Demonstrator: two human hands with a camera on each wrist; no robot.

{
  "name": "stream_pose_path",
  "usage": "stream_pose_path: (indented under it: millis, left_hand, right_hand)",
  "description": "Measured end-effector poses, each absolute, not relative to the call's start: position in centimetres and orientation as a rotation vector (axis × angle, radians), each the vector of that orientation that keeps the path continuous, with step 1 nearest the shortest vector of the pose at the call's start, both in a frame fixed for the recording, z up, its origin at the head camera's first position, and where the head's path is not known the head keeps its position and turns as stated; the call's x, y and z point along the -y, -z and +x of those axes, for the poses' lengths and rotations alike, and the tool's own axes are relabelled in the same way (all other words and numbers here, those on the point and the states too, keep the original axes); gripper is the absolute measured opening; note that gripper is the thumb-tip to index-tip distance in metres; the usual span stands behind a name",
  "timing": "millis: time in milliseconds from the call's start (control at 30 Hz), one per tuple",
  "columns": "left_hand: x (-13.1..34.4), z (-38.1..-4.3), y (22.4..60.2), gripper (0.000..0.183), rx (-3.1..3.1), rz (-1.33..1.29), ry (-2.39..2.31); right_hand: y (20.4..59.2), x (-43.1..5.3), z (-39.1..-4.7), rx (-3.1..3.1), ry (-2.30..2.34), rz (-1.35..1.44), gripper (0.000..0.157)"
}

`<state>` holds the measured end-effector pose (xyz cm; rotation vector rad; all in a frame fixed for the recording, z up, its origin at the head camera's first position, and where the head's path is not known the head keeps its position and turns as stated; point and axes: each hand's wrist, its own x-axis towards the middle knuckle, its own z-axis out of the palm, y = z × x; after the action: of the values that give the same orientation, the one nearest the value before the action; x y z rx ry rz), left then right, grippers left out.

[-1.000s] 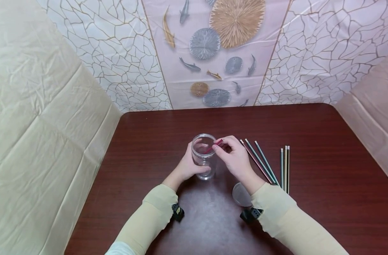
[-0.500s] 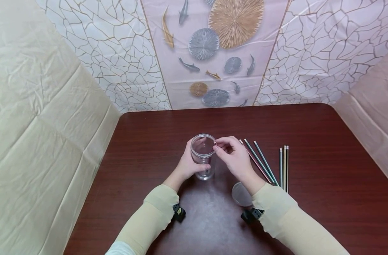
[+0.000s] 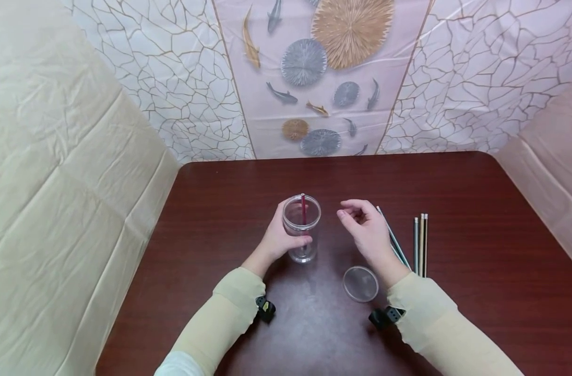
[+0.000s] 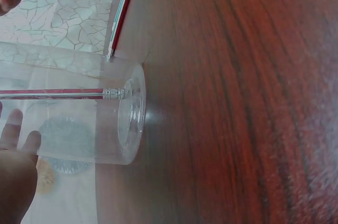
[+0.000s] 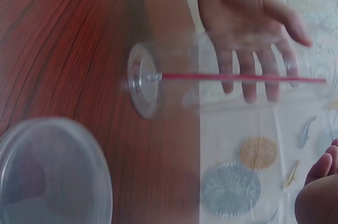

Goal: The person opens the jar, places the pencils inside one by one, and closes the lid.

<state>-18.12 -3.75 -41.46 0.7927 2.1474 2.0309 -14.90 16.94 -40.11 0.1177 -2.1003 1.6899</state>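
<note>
My left hand [image 3: 282, 236] grips a tall clear plastic jar [image 3: 302, 254] around its side, thumb across the front. Inside the jar stands one red pencil [image 3: 304, 210], its metal eraser end down on the jar's bottom in the left wrist view, its other end up at the rim. My right hand [image 3: 367, 230] is apart from the jar, to its right, with fingers loosely bent and nothing between them. The right wrist view shows the left hand [image 5: 248, 28] behind the clear wall and the pencil [image 5: 232, 77] running the jar's length.
A round clear lid [image 3: 360, 284] lies on the dark wood table [image 3: 220, 219] below my right hand. Green pencils [image 3: 395, 243] lie partly under the right forearm, and several more pencils [image 3: 420, 243] lie side by side farther right. Fabric hangs behind the table.
The red pencil, held at the rim by my right hand a second ago, now stands inside the jar. My right hand has let go and moved right. The left hand stays on the jar.
</note>
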Motion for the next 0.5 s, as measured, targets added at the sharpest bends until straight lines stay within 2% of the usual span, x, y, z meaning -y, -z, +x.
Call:
stream_pose_path:
  millis: [500]
  left_hand:
    - [3.3, -18.3, 41.9, 0.082, -2.111, 0.765, -2.051]
  right_hand:
    - [41.6, -22.8, -14.7, 2.224, -1.437, -0.071, 0.02]
